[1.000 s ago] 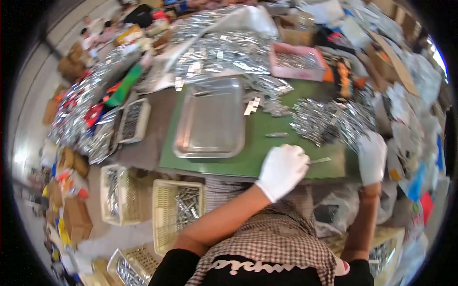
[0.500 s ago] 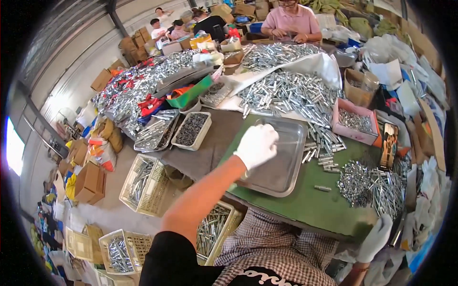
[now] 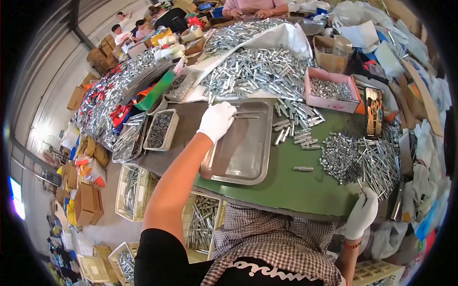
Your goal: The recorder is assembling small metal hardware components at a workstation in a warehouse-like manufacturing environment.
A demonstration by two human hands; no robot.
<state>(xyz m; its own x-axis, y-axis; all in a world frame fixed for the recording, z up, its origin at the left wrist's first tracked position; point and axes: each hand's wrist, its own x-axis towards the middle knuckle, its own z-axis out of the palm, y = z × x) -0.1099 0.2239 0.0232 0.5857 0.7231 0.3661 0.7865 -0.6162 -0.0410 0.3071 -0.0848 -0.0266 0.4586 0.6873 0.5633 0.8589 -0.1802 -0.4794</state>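
Observation:
My left hand (image 3: 217, 121), in a white glove, is over the far left corner of a shallow steel tray (image 3: 265, 167). Its fingers are closed on the ends of thin metal rods (image 3: 249, 115), which stretch across the tray's far end. Beside the table's near right edge, my gloved right hand (image 3: 362, 214) has its fingertips pinched at a short, thin metal rod (image 3: 359, 183). Just beyond it lie a heap of long thin rods (image 3: 379, 164) and a heap of small metal fittings (image 3: 338, 157). A single metal sleeve (image 3: 303, 168) rests on the green tabletop (image 3: 286, 195).
A large pile of metal sleeves (image 3: 262, 71) covers the far table. At right are a pink box of small parts (image 3: 331, 88) and a propped phone (image 3: 373, 112). A tub of dark screws (image 3: 161, 128) stands left; crates (image 3: 129, 190) sit lower. Another person's hands (image 3: 262, 13) work opposite.
My left hand has shifted to the tray's far left corner, and rods now show at its fingers. My right hand has moved up to the rod heap. The view has swung, shifting the scene leftward.

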